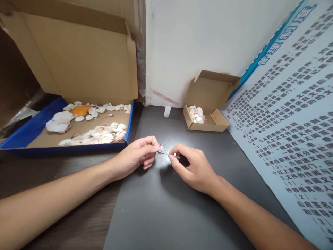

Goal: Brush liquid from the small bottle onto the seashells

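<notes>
Pinched between thumb and forefinger of my left hand (143, 151) is a small seashell (161, 148), white with reddish speckles. My right hand (194, 166) grips a slim tool (177, 157) with a thin metal shaft and a dark handle, mostly hidden by the fingers. The shaft's tip points left and meets or nearly meets the shell's lower edge; contact is too small to make out. Both hands are just above a dark grey mat (151, 215). A few tiny pale specks lie on the mat.
On the left, an open blue-sided cardboard box (78, 150) holds many white shells and one orange shell (80, 110). A small open carton (208, 127) with white shells (197, 115) sits back right. Near the wall stands a little translucent vial (167, 111). A printed sheet (293, 114) borders the right.
</notes>
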`<state>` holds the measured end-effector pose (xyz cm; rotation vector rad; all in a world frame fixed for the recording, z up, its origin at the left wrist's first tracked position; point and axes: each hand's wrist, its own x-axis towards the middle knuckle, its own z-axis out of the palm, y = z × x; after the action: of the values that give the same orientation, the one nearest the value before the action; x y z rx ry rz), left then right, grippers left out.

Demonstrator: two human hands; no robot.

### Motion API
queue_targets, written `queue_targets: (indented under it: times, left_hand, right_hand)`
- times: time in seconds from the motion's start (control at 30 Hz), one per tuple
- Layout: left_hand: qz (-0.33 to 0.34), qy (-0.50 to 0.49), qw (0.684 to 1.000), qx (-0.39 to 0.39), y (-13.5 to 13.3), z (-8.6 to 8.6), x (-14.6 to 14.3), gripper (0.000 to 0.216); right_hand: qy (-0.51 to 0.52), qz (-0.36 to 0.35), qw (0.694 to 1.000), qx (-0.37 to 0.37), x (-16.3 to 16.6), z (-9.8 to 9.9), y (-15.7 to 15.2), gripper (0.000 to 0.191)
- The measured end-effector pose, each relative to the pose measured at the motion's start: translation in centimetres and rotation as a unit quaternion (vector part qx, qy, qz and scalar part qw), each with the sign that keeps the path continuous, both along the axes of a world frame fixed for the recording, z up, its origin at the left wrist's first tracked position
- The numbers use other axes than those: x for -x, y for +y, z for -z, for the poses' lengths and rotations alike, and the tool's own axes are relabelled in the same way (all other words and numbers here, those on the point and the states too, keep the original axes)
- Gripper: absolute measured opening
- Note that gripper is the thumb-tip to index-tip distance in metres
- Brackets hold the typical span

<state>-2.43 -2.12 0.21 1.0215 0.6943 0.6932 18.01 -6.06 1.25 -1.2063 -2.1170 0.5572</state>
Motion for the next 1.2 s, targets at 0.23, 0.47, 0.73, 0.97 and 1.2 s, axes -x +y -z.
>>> queue_targets:
  times: [0.23, 0.47, 0.73, 0.97, 1.2]
  left_hand:
    - [0.003, -0.008, 1.0, 0.002, 0.1, 0.2, 0.1, 0.021]
    - [0.004, -0.003, 1.0, -0.003, 0.1, 0.1, 0.0, 0.024]
    - [0.017, 0.0, 1.0, -0.018, 0.1, 0.5, 0.2, 0.025]
    - [0.015, -0.009, 1.0, -0.007, 0.3, 0.7, 0.1, 0.027]
    - [0.011, -0.017, 1.0, 0.003, 0.3, 0.7, 0.0, 0.027]
  right_hand:
    - [-0.02, 0.049, 0.998, -0.04, -0.8, -0.9, 0.7, 0.013]
    - [-0.097, 0.092, 0.984, -0.121, -2.5, -5.1, 5.4, 0.02]
    - [-0.347, 0.126, 0.924, -0.098, -1.3, -8.4, 14.3, 0.026]
    - [-0.374, 0.126, 0.916, -0.076, -0.3, -8.8, 16.8, 0.029]
    - [-0.389, 0.114, 0.912, -0.059, 0.1, -8.7, 18.1, 0.029]
